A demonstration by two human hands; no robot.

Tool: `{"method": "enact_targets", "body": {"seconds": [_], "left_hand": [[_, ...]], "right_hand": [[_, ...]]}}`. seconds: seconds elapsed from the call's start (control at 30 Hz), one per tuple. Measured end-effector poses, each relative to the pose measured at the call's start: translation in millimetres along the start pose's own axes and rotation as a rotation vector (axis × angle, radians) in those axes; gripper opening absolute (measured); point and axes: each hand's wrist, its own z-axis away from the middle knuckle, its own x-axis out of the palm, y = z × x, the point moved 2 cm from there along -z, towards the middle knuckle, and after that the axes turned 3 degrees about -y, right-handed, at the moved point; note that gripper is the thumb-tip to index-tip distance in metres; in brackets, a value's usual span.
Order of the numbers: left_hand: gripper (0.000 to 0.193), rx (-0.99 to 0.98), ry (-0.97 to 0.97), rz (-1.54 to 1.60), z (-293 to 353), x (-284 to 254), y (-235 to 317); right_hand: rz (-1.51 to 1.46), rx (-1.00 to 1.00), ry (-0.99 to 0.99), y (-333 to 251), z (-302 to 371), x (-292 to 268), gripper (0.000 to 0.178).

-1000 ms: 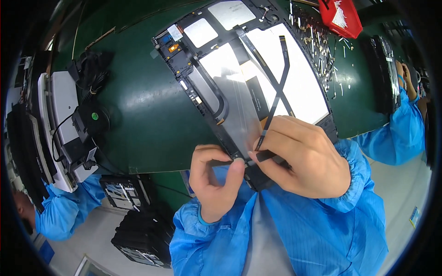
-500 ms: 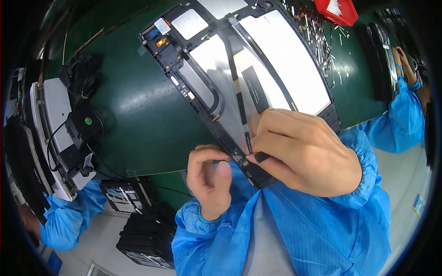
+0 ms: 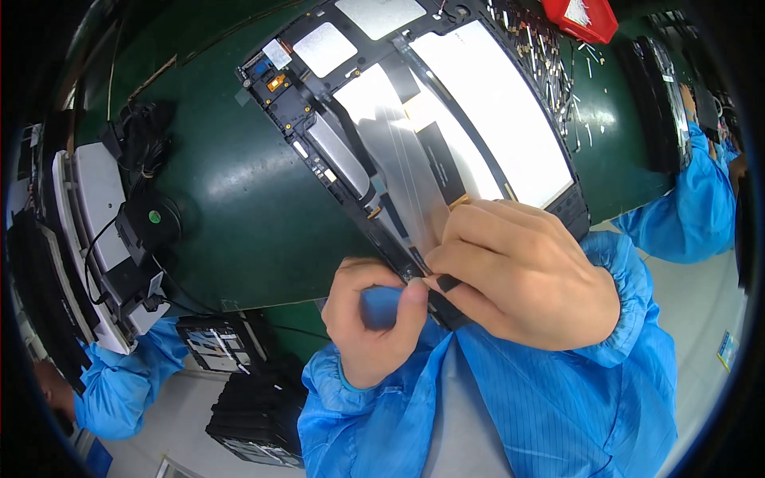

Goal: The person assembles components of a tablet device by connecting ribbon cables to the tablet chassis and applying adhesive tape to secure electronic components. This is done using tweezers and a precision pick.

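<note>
Head view: the right hand's grip (image 3: pixel 530 283) pinches a small black strip (image 3: pixel 448 282) over the near end of an opened flat device chassis (image 3: pixel 567 209). The left hand's grip (image 3: pixel 370 315) is narrow, its thumb at that end's left edge; I cannot tell whether it holds anything. The chassis is black-framed, with white and silver panels, clear film (image 3: pixel 406 163) and a dark ribbon cable (image 3: pixel 460 110) running lengthwise. Its long axis slants from the grip up and leftward, the far end pointing away. Beneath lies a green desk (image 3: pixel 231 207). Left of the grip sit black power adapters (image 3: pixel 147 219); lower left, stacked black units (image 3: pixel 255 414). Beyond the grip, up and right, are loose strips (image 3: pixel 546 72) and a red bin (image 3: pixel 603 25); farther right, a co-worker's blue sleeve (image 3: pixel 693 215).
</note>
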Motion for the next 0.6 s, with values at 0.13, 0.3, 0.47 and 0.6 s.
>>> {"method": "enact_targets", "body": {"seconds": [0.13,0.3,0.47,0.6], "left_hand": [[0.018,-0.112,-0.095,0.053,-2.3,-8.9,0.9],[0.017,-0.258,-0.117,0.246,2.3,-10.3,-3.2],[0.020,-0.252,-0.244,0.368,20.5,-22.6,-5.9],[0.017,-0.293,-0.299,0.177,33.0,-28.9,8.2]], "right_hand": [[0.021,-0.077,-0.004,3.7,1.8,-0.7,0.019],[-0.202,-0.082,-0.054,-6.2,5.1,1.7,0.020],[0.023,0.044,0.099,-7.3,11.0,5.6,0.017],[-0.048,-0.076,0.161,-0.2,14.6,15.1,0.016]]}}
